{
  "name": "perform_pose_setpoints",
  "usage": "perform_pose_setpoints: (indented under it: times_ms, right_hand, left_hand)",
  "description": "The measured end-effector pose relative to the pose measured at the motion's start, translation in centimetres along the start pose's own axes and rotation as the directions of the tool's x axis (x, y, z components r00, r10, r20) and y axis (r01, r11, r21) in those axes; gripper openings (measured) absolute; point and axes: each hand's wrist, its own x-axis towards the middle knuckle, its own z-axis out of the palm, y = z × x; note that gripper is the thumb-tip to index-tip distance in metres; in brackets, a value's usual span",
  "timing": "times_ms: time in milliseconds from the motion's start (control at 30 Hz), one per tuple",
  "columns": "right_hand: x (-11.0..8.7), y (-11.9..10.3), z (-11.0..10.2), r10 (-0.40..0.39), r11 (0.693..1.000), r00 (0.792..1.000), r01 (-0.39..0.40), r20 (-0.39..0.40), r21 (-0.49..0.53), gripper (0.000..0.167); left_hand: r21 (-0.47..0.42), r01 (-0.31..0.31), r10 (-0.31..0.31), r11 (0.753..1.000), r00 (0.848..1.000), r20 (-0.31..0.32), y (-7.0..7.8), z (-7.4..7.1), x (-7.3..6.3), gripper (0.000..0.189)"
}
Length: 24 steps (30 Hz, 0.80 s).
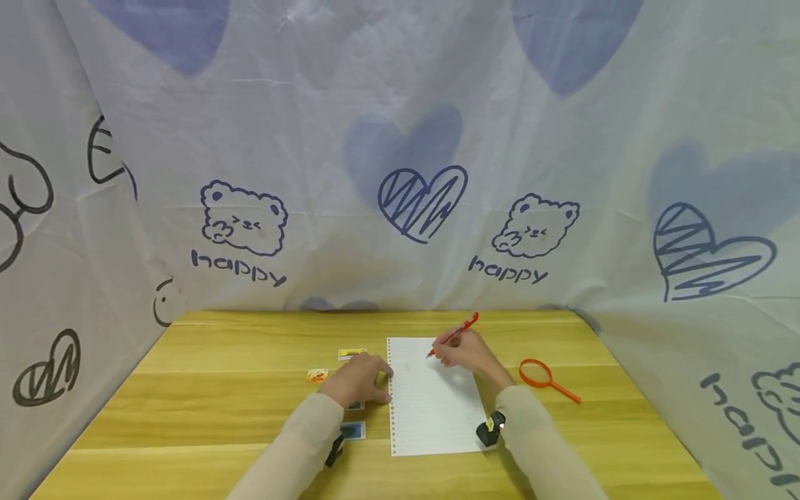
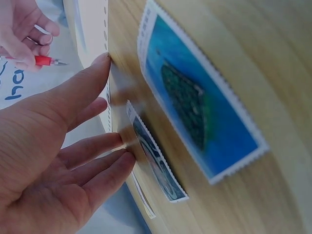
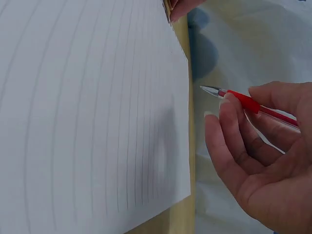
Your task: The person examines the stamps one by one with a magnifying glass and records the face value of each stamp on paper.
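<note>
A lined loose-leaf sheet (image 1: 431, 410) with punched holes down its left edge lies on the wooden table. My right hand (image 1: 464, 351) pinches a red pen (image 1: 459, 330) between thumb and fingers; in the right wrist view the pen's tip (image 3: 209, 90) points toward the paper. Faint marks show near the sheet's top left. My left hand (image 1: 359, 380) touches the sheet's left edge, its fingers fairly straight and spread in the left wrist view. Beside it lie a blue stamp (image 2: 202, 97) with a green island and a darker stamp (image 2: 156, 163).
An orange magnifying glass (image 1: 536, 373) lies right of the sheet. A red-and-yellow stamp (image 1: 317, 376) and a yellow stamp (image 1: 351, 353) lie left of it, near my left hand. A white cloth (image 1: 325, 139) printed with hearts and bears hangs behind the table.
</note>
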Motion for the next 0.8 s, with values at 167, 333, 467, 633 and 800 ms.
perform_pose_setpoints:
  times_ms: [167, 333, 467, 633, 800]
  right_hand:
    - [0.3, 0.2, 0.3, -0.006, 1.000, 1.000, 0.005, 0.006, 0.013, 0.013]
    - [0.6, 0.5, 0.8, -0.016, 1.000, 1.000, 0.016, 0.008, 0.013, 0.013]
    - [0.7, 0.5, 1.1, 0.007, 1.000, 1.000, -0.007, -0.001, -0.006, 0.011]
    - [0.7, 0.5, 1.4, 0.054, 0.999, 0.999, -0.054, -0.010, -0.010, 0.012]
    - [0.7, 0.6, 1.9, 0.096, 0.995, 0.995, -0.096, -0.002, 0.000, 0.011]
  left_hand:
    - [0.001, -0.010, 0.010, 1.000, 1.000, -0.002, -0.1, 0.0, 0.1, 0.045]
    - [0.008, -0.025, 0.025, 1.000, 1.000, -0.002, -0.1, 0.1, 0.2, 0.045]
    - [0.010, -0.029, 0.029, 1.000, 1.000, -0.006, -0.2, 0.1, 0.2, 0.045]
    - [0.004, -0.029, 0.029, 1.000, 1.000, -0.003, -0.2, 0.1, 0.3, 0.045]
    - [0.000, -0.029, 0.029, 1.000, 1.000, -0.005, -0.1, 0.1, 0.2, 0.045]
